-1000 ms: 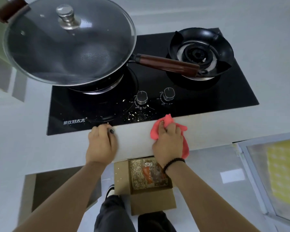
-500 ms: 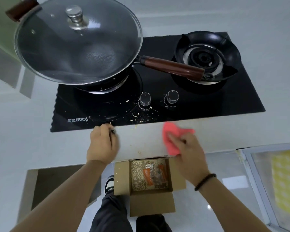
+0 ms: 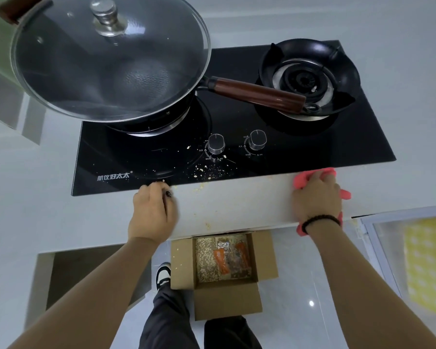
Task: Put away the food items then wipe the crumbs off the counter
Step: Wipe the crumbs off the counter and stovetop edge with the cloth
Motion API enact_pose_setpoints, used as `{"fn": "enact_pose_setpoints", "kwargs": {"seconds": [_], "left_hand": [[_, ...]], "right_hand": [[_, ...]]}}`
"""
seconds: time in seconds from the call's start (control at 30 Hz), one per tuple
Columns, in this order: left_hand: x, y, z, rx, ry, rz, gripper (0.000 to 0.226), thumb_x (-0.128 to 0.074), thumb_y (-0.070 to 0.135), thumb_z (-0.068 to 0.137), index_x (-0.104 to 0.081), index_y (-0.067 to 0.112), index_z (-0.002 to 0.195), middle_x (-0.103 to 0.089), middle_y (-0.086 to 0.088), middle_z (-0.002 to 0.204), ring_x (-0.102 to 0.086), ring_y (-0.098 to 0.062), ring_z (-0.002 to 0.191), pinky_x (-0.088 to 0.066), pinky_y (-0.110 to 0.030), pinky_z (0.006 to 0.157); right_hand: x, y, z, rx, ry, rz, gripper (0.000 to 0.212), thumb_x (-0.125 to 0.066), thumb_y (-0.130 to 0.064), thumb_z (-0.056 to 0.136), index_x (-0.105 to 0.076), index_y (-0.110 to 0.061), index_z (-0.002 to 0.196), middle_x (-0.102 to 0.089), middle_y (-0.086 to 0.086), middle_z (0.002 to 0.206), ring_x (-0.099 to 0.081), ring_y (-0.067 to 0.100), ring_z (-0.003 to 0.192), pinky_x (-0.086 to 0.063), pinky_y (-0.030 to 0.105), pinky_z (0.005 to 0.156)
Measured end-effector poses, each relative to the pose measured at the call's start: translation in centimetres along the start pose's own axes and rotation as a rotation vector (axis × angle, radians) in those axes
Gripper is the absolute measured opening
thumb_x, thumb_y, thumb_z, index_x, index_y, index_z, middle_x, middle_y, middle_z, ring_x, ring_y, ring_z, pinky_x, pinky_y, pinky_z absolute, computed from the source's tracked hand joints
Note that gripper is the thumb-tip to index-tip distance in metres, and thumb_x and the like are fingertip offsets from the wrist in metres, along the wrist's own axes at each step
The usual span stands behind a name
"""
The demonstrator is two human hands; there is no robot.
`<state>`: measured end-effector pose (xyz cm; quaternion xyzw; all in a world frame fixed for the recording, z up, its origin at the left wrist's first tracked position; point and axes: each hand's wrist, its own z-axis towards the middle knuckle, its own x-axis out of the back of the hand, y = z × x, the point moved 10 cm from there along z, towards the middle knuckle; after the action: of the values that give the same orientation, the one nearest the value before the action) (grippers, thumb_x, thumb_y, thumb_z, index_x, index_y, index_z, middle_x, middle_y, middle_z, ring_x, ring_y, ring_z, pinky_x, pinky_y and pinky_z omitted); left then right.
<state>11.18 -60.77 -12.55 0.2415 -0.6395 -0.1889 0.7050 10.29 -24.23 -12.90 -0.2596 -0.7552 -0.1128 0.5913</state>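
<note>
My right hand grips a pink cloth and presses it on the pale counter strip in front of the black hob, toward the right. My left hand rests on the counter at the hob's front edge, its fingers curled, with a small dark object showing by the thumb. Pale crumbs lie on the hob glass below the left knob, and a few more crumbs dot the counter strip. An open cardboard box on the floor below holds food packets.
A lidded wok sits on the left burner, its wooden handle reaching over the right burner. Two knobs stand at the hob's front. A glass-fronted door is at lower right. My legs and a shoe are beside the box.
My right hand has slid the pink cloth to the right along the counter strip. My left hand has stayed in place.
</note>
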Motion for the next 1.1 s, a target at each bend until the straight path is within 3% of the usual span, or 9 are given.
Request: {"fn": "enact_pose_setpoints", "kwargs": {"seconds": [0.33,0.43,0.53,0.6,0.7,0.83,0.93,1.0,1.1], "left_hand": [[-0.1,-0.5,-0.3,0.083,-0.014,-0.008,0.011,-0.047,0.010,0.091,-0.052,0.014,0.099,-0.046,-0.004,0.088,-0.040,-0.024,0.090,-0.038,-0.038,0.072],[0.2,0.0,-0.3,0.063,-0.003,0.001,0.012,-0.047,0.006,0.090,-0.054,0.010,0.100,-0.044,-0.001,0.085,-0.039,-0.023,0.088,-0.039,-0.039,0.073],[0.3,0.2,-0.2,0.059,-0.003,-0.001,0.012,-0.048,0.006,0.090,-0.054,0.009,0.100,-0.042,0.001,0.083,-0.038,-0.023,0.087,-0.038,-0.038,0.072],[0.3,0.3,-0.2,0.045,0.004,-0.002,0.012,-0.048,0.005,0.089,-0.055,0.008,0.100,-0.042,0.001,0.082,-0.039,-0.023,0.086,-0.039,-0.039,0.071],[0.3,0.0,-0.3,0.052,0.002,-0.010,0.012,-0.049,0.005,0.090,-0.054,0.009,0.100,-0.042,0.001,0.083,-0.038,-0.023,0.087,-0.039,-0.039,0.071],[0.0,-0.2,-0.2,0.057,-0.015,-0.001,0.012,-0.048,0.009,0.091,-0.053,0.012,0.101,-0.045,-0.001,0.086,-0.040,-0.025,0.091,-0.040,-0.039,0.071],[0.2,0.1,-0.2,0.055,-0.009,-0.006,0.011,-0.048,0.008,0.090,-0.054,0.010,0.100,-0.043,0.001,0.085,-0.040,-0.025,0.090,-0.040,-0.040,0.072],[0.3,0.1,-0.3,0.056,-0.010,-0.006,0.011,-0.048,0.008,0.090,-0.054,0.010,0.100,-0.042,0.002,0.085,-0.040,-0.025,0.089,-0.041,-0.040,0.073],[0.2,-0.1,-0.3,0.070,-0.018,-0.005,0.012,-0.048,0.008,0.091,-0.054,0.011,0.101,-0.043,0.001,0.086,-0.040,-0.026,0.090,-0.040,-0.040,0.072]], "right_hand": [[-3.2,-9.2,-7.9,0.658,-0.263,-0.096,0.071,-0.051,-0.014,0.085,-0.021,-0.027,0.149,-0.036,0.007,0.134,-0.044,0.025,0.113,-0.044,0.039,0.099],[-2.1,-7.0,-7.6,0.521,-0.282,0.167,0.064,-0.047,-0.008,0.086,-0.030,-0.028,0.145,-0.040,0.004,0.125,-0.049,0.018,0.097,-0.051,0.031,0.081],[-0.1,-1.8,-5.0,0.244,-0.147,0.386,0.043,-0.045,-0.014,0.090,-0.039,-0.021,0.132,-0.045,0.004,0.109,-0.049,0.019,0.084,-0.040,0.022,0.063],[0.7,1.5,-3.0,0.077,-0.063,0.414,0.033,-0.042,-0.028,0.093,-0.042,-0.019,0.125,-0.051,0.008,0.105,-0.054,0.026,0.086,-0.044,0.030,0.067],[0.6,3.4,-1.3,-0.077,-0.075,0.398,0.047,-0.043,-0.030,0.089,-0.037,-0.019,0.134,-0.058,0.011,0.109,-0.057,0.034,0.095,-0.048,0.041,0.081],[0.6,0.3,-1.6,-0.042,-0.080,0.314,0.031,-0.049,-0.020,0.083,-0.041,-0.014,0.112,-0.055,0.003,0.086,-0.048,0.019,0.064,-0.036,0.028,0.057],[-0.3,-2.6,-3.1,0.084,-0.112,0.243,0.036,-0.052,-0.019,0.080,-0.042,-0.013,0.114,-0.055,0.000,0.089,-0.049,0.011,0.061,-0.031,0.023,0.047],[-1.2,-4.4,-4.5,0.255,-0.163,0.184,0.047,-0.053,-0.021,0.080,-0.042,-0.020,0.127,-0.058,0.000,0.105,-0.057,0.014,0.075,-0.042,0.024,0.054],[-2.1,-5.8,-6.1,0.468,-0.162,0.014,0.061,-0.053,-0.028,0.086,-0.033,-0.027,0.144,-0.046,0.004,0.131,-0.050,0.022,0.110,-0.052,0.037,0.084]]}}
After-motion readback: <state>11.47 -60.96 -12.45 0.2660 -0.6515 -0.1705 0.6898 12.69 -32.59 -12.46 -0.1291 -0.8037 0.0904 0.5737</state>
